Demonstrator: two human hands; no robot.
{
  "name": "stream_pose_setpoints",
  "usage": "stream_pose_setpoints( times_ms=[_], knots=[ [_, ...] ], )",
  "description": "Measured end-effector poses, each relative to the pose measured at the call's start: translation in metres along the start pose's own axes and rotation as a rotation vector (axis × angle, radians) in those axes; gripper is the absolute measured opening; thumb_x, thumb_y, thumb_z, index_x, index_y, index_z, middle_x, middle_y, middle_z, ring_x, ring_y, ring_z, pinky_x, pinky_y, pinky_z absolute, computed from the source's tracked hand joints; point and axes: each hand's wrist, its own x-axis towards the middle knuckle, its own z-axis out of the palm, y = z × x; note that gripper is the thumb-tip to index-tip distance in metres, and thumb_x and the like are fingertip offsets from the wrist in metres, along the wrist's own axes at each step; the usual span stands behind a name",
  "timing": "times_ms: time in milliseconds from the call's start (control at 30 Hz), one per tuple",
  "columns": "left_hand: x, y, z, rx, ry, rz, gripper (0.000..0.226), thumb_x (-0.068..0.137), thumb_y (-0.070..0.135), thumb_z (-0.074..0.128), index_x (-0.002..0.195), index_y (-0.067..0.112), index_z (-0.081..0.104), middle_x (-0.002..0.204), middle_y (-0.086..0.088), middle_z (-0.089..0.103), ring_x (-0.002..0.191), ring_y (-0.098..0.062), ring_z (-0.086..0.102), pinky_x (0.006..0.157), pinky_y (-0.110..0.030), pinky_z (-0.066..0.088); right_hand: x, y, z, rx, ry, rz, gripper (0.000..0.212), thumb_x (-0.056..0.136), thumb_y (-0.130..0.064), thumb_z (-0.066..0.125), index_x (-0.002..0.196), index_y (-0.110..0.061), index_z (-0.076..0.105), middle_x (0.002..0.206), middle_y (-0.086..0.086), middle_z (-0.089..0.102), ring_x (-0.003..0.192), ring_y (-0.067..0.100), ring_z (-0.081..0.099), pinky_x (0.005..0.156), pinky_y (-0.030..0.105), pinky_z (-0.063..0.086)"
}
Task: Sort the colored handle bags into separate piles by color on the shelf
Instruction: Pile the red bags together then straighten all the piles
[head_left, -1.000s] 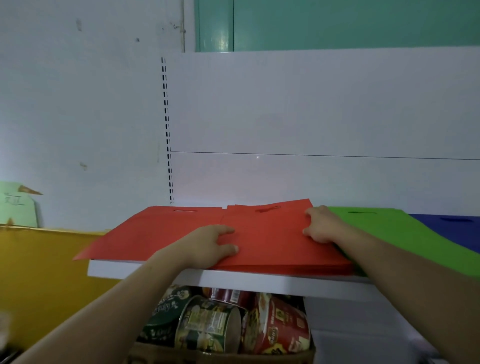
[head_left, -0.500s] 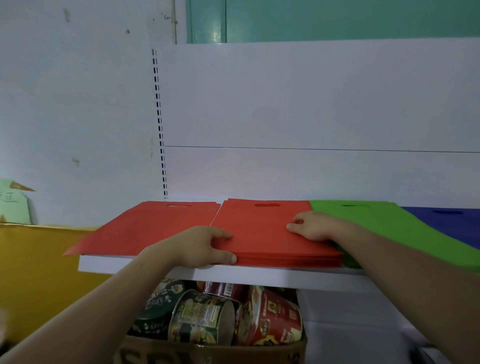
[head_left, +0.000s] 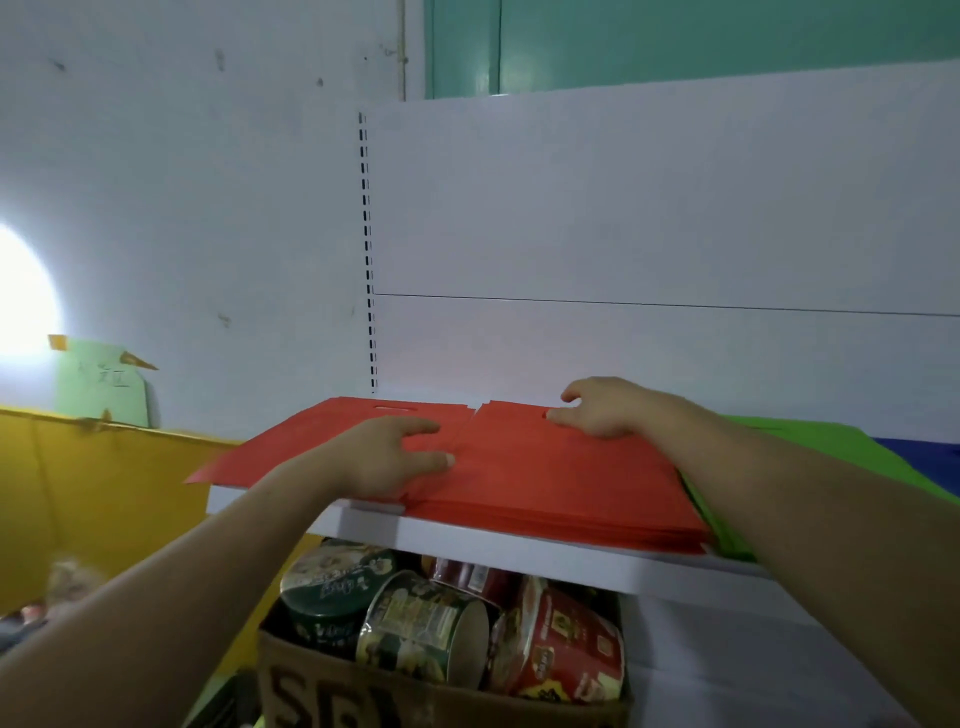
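Observation:
A thick pile of red handle bags (head_left: 561, 483) lies on the white shelf (head_left: 467, 540), beside a single flat red bag (head_left: 311, 441) at the left end. My left hand (head_left: 395, 457) grips the pile's left edge, thumb along its side. My right hand (head_left: 602, 408) rests at the pile's far edge by the handle cutout, fingers curled loosely. To the right lie green bags (head_left: 810, 457), then blue bags (head_left: 919, 452), both partly hidden by my right forearm.
Under the shelf stands a cardboard box (head_left: 415, 691) full of instant noodle cups (head_left: 426, 629). A yellow carton (head_left: 104, 499) with a green label (head_left: 101, 384) sits at the left. The white back panel (head_left: 649, 234) rises behind the shelf.
My right hand has slid from the pile's right edge to its far edge near the handle cutout. The red pile now lies squarer. My left hand stays at the left edge.

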Motion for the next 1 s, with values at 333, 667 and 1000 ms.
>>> stream_pose_setpoints(
  times_ms=[333,667,1000],
  knots=[
    [-0.019,-0.068,-0.027,-0.045,0.096,-0.131,0.065,0.085,0.051,0.059,0.142,0.025,0.041,0.146,-0.003,0.04,0.13,-0.023,0.04,0.104,-0.033,0.031,0.021,-0.076,0.007,0.02,-0.003,-0.085,0.064,0.095,-0.055,0.041,0.144,-0.014,0.038,0.151,0.007,0.035,0.137,0.025,0.035,0.108,0.033,0.03],
    [-0.016,-0.189,-0.078,-0.061,0.026,-0.11,0.063,0.086,0.051,0.058,0.141,0.025,0.04,0.144,0.001,0.043,0.126,-0.019,0.045,0.094,-0.028,0.036,0.073,-0.184,0.034,0.014,-0.035,0.051,0.064,0.096,-0.053,0.041,0.142,-0.01,0.04,0.149,0.01,0.038,0.134,0.027,0.038,0.108,0.032,0.032],
    [0.0,-0.243,-0.083,-0.225,-0.053,-0.07,0.065,0.089,0.05,0.056,0.144,0.023,0.036,0.146,0.0,0.041,0.126,-0.019,0.045,0.092,-0.026,0.036,0.09,-0.22,0.066,0.013,-0.06,0.29,0.06,0.099,-0.049,0.035,0.14,-0.005,0.041,0.147,0.014,0.039,0.132,0.028,0.041,0.106,0.032,0.035]
  ],
)
